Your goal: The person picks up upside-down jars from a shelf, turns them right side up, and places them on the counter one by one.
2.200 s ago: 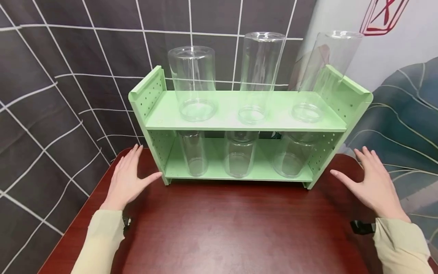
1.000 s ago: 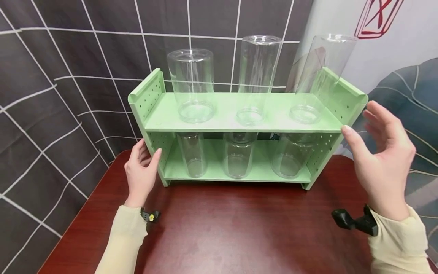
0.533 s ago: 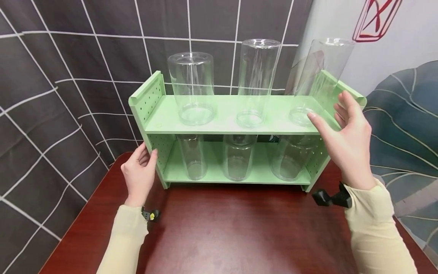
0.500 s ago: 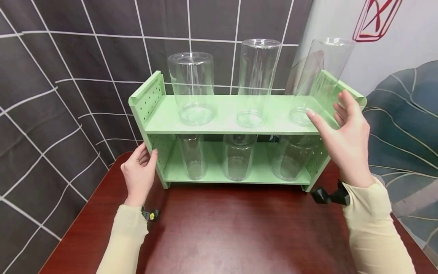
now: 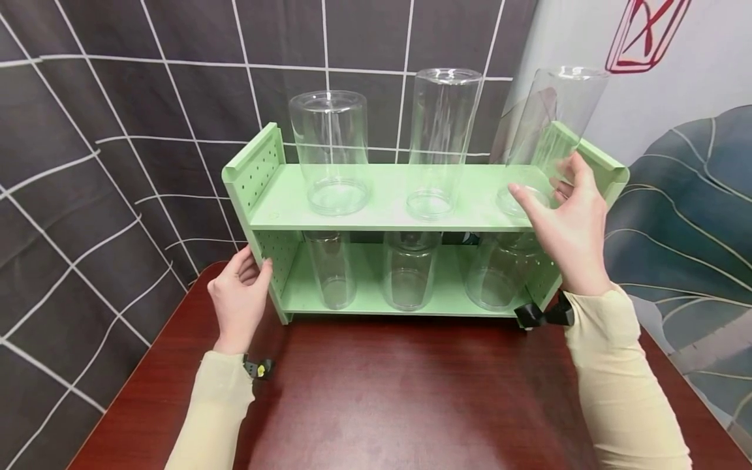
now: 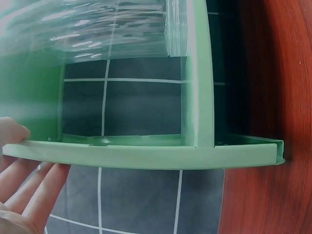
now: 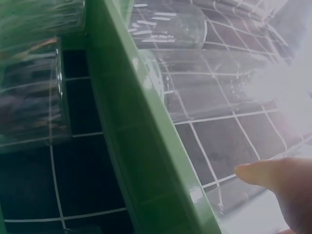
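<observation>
Green shelf (image 5: 388,192): two tiers, standing upright on the table (image 5: 382,398); its L side panel (image 5: 255,171) is in the L hand's grip.
L hand (image 5: 237,303): pinches front edge of that panel, thumb at inner side, fingers round the outside, abt level w/ the lower tier.
R hand (image 5: 570,225): at R end of upper tier, thumb & fingers spread apart beside base of the R upper cyl; R wrist view is washed out, so can't tell for sure whether any fingertip touches glass.
R upper cyl (image 5: 555,111): clear, tall, upright on upper tier nr the R side panel (image 5: 602,170).
Rest of upper tier: mid upper cyl (image 5: 443,130), tall & clear; L upper cyl (image 5: 329,140), wider & shorter. Both upright, well apart.
Lower tier: three more, clear & upright: narrow L lower cyl (image 5: 331,274), mid lower cyl (image 5: 409,277), wider R lower cyl (image 5: 496,277).
Wrists: black cam mounts, L one (image 5: 260,369) & R one (image 5: 545,315), by cream sleeves (image 5: 205,411).
Bkgd: dark cloth w/ white grid (image 5: 194,98); to the R, red boxed X (image 5: 648,36) on white, above blue-grey leaf pattern (image 5: 681,163).
</observation>
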Demonstrator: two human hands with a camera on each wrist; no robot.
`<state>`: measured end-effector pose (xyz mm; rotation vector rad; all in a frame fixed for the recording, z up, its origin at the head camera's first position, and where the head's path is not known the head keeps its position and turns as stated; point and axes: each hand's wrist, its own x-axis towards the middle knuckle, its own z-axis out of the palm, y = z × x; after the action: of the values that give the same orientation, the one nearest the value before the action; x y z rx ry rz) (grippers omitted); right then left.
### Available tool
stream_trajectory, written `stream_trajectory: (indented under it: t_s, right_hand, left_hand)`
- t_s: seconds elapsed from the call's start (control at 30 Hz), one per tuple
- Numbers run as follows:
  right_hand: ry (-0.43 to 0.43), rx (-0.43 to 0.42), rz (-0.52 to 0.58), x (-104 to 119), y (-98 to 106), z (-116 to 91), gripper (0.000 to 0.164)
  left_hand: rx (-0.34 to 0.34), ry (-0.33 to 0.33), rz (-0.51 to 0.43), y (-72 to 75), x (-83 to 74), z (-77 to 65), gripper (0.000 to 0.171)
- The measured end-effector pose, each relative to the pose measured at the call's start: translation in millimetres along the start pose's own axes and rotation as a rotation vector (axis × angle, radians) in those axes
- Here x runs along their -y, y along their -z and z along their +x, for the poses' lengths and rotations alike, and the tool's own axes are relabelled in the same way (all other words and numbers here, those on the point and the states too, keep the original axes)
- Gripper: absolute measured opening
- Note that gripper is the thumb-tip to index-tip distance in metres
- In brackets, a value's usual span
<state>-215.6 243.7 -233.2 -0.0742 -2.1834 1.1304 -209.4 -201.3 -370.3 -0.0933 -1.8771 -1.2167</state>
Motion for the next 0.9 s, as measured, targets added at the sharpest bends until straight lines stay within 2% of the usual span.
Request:
stream_trajectory:
  t_s: [0.4,0.9]
  right_hand:
    - [0.035,-0.06,-0.004,-1,-4,3,0.085]
    - [0.095,-0.142,0.029,6,13,-17,0.079]
  left_hand:
    - [0.001,-0.007,0.006,-1.3,2.6,-1.2,0.031]
    - [-0.002,-0.002,0.012,-0.3,2.0,-1.5,0.031]
